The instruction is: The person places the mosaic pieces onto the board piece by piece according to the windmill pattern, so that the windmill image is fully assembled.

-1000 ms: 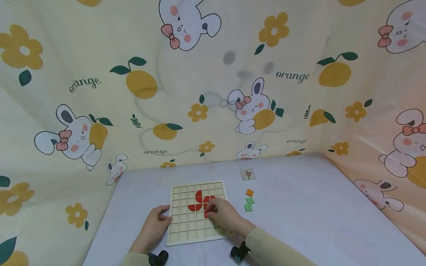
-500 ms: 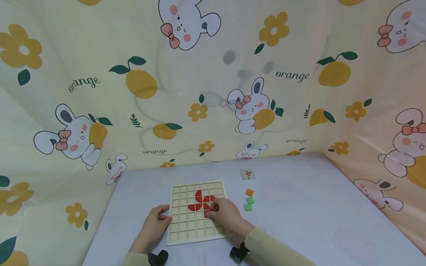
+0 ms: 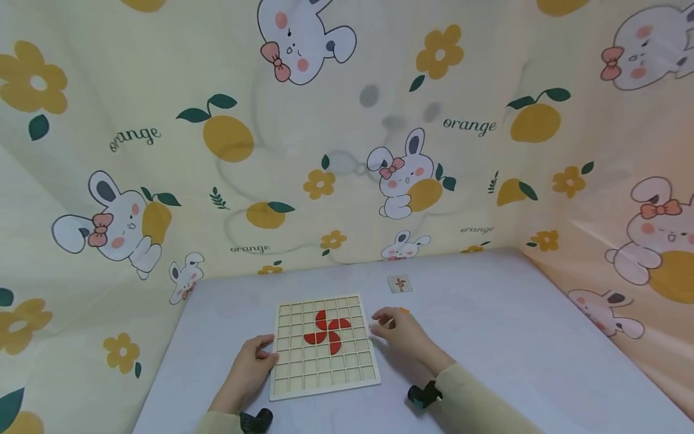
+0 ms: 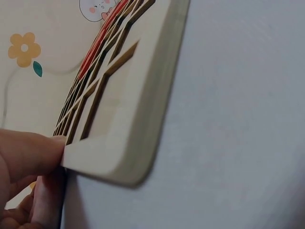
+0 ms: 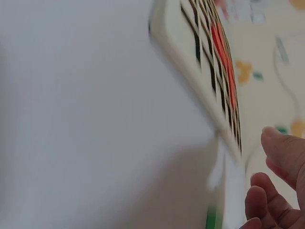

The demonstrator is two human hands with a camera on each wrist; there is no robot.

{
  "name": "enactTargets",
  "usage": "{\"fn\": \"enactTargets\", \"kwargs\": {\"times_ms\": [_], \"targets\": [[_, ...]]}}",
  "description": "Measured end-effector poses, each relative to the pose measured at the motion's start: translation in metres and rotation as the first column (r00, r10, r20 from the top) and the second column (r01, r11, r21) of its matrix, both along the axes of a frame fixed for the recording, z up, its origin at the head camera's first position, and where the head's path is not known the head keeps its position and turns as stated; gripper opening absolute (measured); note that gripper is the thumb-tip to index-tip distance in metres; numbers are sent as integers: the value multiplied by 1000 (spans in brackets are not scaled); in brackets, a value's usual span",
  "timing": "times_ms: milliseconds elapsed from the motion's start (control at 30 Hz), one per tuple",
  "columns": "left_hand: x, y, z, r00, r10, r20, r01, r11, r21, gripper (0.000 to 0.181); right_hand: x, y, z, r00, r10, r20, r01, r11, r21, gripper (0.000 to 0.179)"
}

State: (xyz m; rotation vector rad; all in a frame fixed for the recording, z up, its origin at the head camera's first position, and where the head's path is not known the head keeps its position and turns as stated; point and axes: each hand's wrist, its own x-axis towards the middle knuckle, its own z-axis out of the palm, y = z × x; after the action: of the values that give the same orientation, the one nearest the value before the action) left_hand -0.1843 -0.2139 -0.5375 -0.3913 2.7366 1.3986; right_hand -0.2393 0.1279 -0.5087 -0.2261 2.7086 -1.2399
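A cream grid board [image 3: 325, 383] lies on the table, with several red rounded pieces [image 3: 335, 343] in its cells forming a pinwheel. My left hand [image 3: 248, 367] grips the board's left edge; in the left wrist view the thumb [image 4: 33, 155] lies at the rim. To the right of the board is my right hand [image 3: 406, 337], apart from it, thumb and fingers spread with nothing visible between them. An orange square tile [image 3: 403, 310] peeks out behind this hand. A blurred green tile [image 5: 212, 217] shows low in the right wrist view; the hand hides the green tiles in the head view.
A small card [image 3: 400, 283] with a grid and pinwheel picture lies behind the board, to the right. Behind the white table [image 3: 515, 337] hangs a patterned cloth [image 3: 325, 120] with rabbits and oranges, which also closes off the right side.
My right hand has left the red piece at the lower part of the pinwheel and moved right, off the board to the tiles. My left hand stays at the board's edge.
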Motion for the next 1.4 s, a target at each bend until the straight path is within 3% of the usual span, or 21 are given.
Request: {"fn": "enactTargets", "kwargs": {"times_ms": [200,433,633,1033,1400], "targets": [[0,2,-1,1000,4,-7,-4,1000,-3,48,-10,47,-8,994,-112,-5,112,993,27,30],[-1,-2,1,1000,-12,-16,12,1000,-23,48,-19,74,-19,992,-105,67,106,994,-15,26],[-2,-3,3,999,-35,-20,34,999,-18,48,-16,78,-17,991,-93,92,98,994,-49,21],[-1,-2,1,1000,-30,2,30,999,-12,48,-15,74,-21,995,-95,31,95,995,10,18],[-1,-3,2,999,-33,-16,33,999,-8,48,-16,71,-24,995,-97,20,97,995,13,17]]}}
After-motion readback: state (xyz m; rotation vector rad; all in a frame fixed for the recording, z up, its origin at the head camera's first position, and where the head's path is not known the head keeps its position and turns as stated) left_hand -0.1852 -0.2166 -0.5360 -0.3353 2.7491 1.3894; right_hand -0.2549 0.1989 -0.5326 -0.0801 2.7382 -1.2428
